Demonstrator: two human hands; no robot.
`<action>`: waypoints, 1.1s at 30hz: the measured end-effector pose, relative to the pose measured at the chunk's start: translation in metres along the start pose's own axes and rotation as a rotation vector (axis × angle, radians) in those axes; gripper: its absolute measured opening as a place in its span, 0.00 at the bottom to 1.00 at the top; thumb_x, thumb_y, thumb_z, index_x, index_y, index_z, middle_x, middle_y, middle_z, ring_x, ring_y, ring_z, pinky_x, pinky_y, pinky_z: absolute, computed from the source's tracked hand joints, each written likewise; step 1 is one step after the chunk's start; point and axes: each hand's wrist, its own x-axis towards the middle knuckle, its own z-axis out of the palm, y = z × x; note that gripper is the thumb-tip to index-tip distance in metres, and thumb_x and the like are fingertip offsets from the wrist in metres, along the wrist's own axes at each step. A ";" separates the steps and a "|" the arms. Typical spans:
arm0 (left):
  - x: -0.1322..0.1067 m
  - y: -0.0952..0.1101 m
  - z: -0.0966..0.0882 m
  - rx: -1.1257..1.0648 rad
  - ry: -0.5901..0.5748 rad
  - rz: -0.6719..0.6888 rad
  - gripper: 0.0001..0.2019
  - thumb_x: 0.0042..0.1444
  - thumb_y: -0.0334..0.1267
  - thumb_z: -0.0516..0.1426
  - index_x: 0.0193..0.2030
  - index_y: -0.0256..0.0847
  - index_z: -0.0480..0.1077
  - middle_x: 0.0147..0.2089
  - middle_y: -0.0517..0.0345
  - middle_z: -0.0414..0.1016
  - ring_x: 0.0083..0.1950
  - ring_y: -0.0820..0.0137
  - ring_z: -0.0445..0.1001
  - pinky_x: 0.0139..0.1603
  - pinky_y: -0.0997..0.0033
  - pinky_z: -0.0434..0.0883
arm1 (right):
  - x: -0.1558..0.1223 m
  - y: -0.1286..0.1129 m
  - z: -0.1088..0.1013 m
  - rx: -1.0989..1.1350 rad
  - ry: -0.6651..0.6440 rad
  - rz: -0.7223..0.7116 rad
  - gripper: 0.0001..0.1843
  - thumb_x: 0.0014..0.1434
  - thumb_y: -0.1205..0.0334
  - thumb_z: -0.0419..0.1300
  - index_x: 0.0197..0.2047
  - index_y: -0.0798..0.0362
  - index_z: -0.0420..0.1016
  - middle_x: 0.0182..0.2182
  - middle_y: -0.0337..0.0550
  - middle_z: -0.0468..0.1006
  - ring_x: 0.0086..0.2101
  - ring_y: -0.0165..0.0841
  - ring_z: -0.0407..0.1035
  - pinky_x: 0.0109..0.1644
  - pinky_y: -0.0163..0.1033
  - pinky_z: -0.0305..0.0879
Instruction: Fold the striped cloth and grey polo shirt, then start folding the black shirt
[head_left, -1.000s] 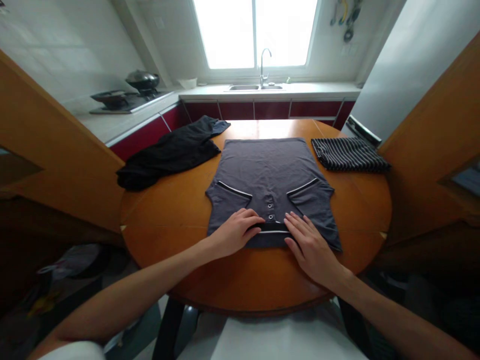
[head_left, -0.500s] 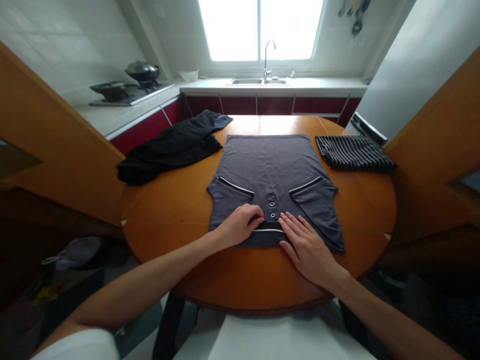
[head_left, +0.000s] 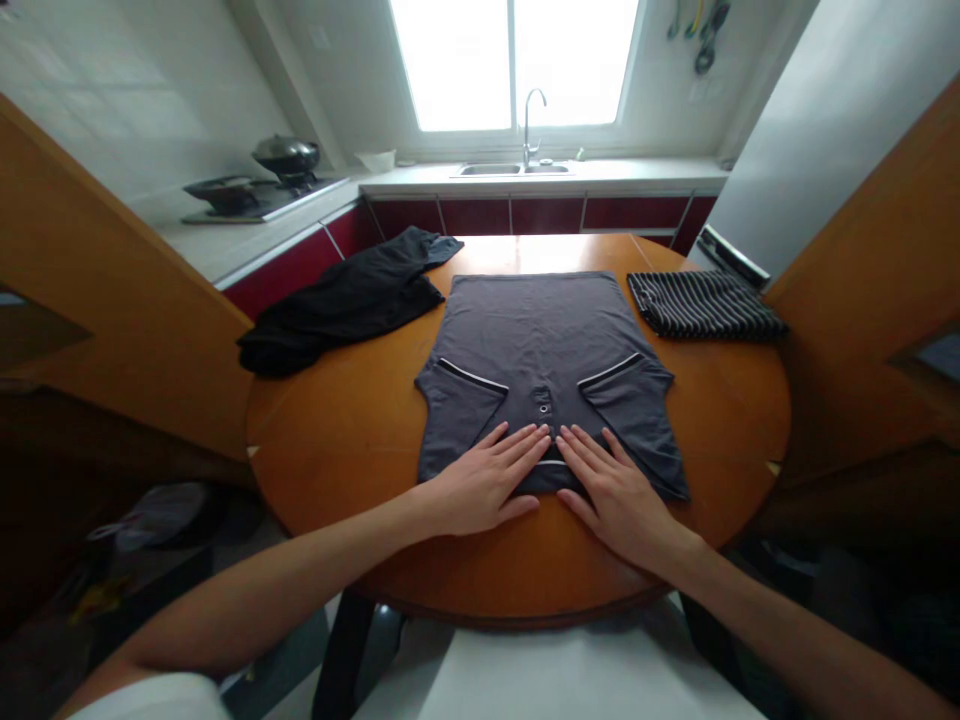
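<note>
A grey polo shirt [head_left: 536, 320] lies spread on the round wooden table [head_left: 337, 420], its collar end nearest me. Both sleeves are folded inward, their black-and-white trim slanting across the shirt. My left hand [head_left: 487, 475] rests flat on the collar with fingers stretched out. Beside it, my right hand [head_left: 611, 485] also lies flat on the collar, its fingertips almost meeting those of the left. The hands cover much of the collar and the lower part of the button placket; one button shows above the fingertips.
Dark trousers [head_left: 345, 295] lie at the table's left edge. A folded black-and-white striped cloth [head_left: 705, 305] sits at the right. Behind the table are a counter with a sink [head_left: 491, 170] and a stove with a wok [head_left: 285, 155]. A fridge [head_left: 810, 150] stands right.
My left hand has gone from curled fingers at the collar to lying flat on it, covering the lower button. My right hand has stayed flat in place.
</note>
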 end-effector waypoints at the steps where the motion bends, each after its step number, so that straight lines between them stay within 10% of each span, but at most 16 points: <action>1: 0.000 0.000 0.000 0.014 -0.002 -0.002 0.37 0.70 0.51 0.49 0.78 0.39 0.38 0.78 0.45 0.41 0.78 0.62 0.41 0.77 0.54 0.42 | 0.001 0.001 0.000 -0.008 0.002 -0.010 0.30 0.70 0.60 0.52 0.73 0.57 0.57 0.70 0.51 0.59 0.69 0.41 0.53 0.74 0.56 0.45; 9: -0.010 0.005 -0.004 0.231 -0.014 -0.006 0.29 0.69 0.33 0.47 0.75 0.34 0.49 0.77 0.43 0.44 0.78 0.59 0.40 0.76 0.54 0.48 | -0.001 0.019 -0.015 -0.162 0.001 -0.213 0.33 0.64 0.77 0.47 0.72 0.58 0.59 0.66 0.52 0.66 0.67 0.39 0.58 0.74 0.56 0.43; 16: -0.062 -0.002 -0.024 0.180 -0.109 -0.040 0.41 0.60 0.18 0.41 0.78 0.42 0.33 0.78 0.52 0.42 0.78 0.68 0.40 0.76 0.60 0.49 | -0.038 0.055 -0.030 -0.202 -0.028 -0.184 0.44 0.56 0.84 0.44 0.74 0.50 0.55 0.71 0.43 0.58 0.70 0.38 0.49 0.74 0.57 0.45; 22: -0.099 -0.018 -0.034 0.124 -0.094 -0.111 0.40 0.63 0.19 0.42 0.78 0.51 0.36 0.78 0.57 0.46 0.77 0.67 0.45 0.76 0.57 0.50 | -0.068 0.091 -0.036 -0.091 -0.009 -0.204 0.41 0.63 0.79 0.46 0.75 0.45 0.50 0.72 0.42 0.53 0.70 0.38 0.49 0.73 0.53 0.50; 33: -0.089 -0.054 -0.028 -0.087 0.086 0.168 0.24 0.72 0.29 0.45 0.71 0.47 0.61 0.68 0.55 0.67 0.73 0.65 0.60 0.74 0.55 0.59 | -0.055 0.110 -0.034 0.111 0.047 -0.399 0.27 0.70 0.73 0.49 0.68 0.45 0.66 0.65 0.42 0.69 0.68 0.37 0.55 0.71 0.54 0.56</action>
